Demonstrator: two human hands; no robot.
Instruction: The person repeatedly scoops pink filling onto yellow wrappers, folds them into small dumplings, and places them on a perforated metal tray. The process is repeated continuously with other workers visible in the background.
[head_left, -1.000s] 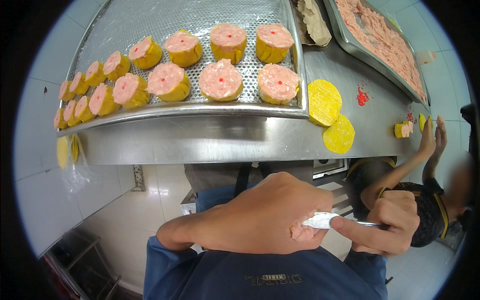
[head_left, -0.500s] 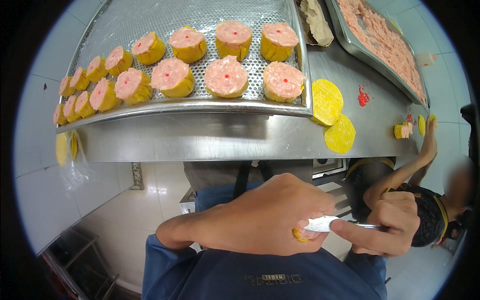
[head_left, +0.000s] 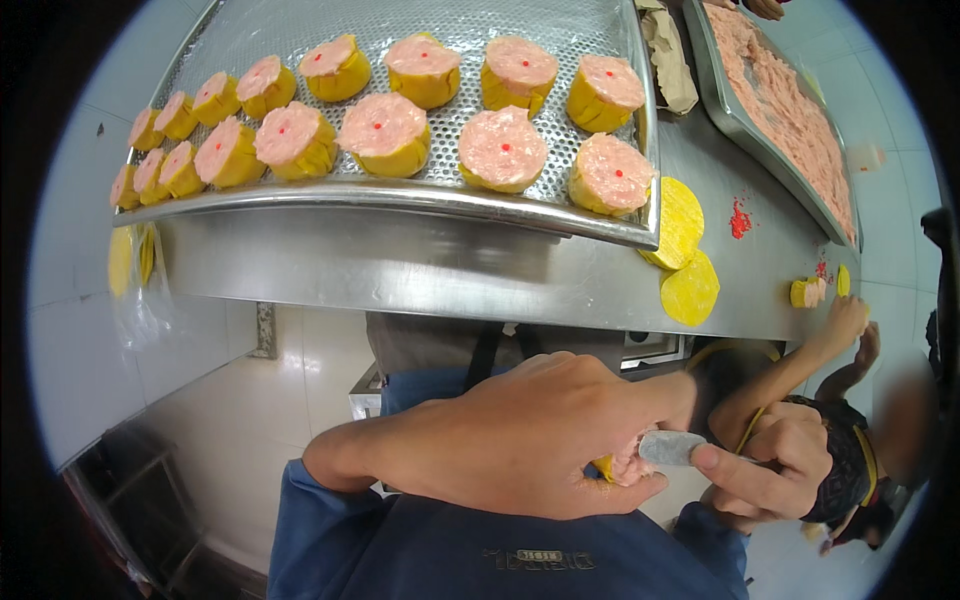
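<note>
Above my lap, my left hand [head_left: 520,430] is curled around a small dumpling [head_left: 630,464], its yellow wrapper and pink minced filling showing between thumb and forefinger. In my right hand [head_left: 770,465] I grip a small metal spatula [head_left: 670,448], with a finger or thumb lying along it. The blade's rounded end is at the filling; I cannot tell if it touches. On a perforated metal tray [head_left: 480,205] stand two rows of open-topped yellow dumplings [head_left: 386,135], each with a red dot on its pink filling.
Round yellow wrappers [head_left: 690,290] lie right of the tray, beside red bits [head_left: 740,220]. Pink minced filling [head_left: 790,110] fills a metal pan behind them. Crumpled brown paper [head_left: 670,60] sits between tray and pan. At right, another person's hand [head_left: 848,315] is near a dumpling [head_left: 808,292].
The spatula blade has shifted slightly and turned its flat face more into view. More filling shows in my left hand. The tray and table appear shifted right as the view moved.
</note>
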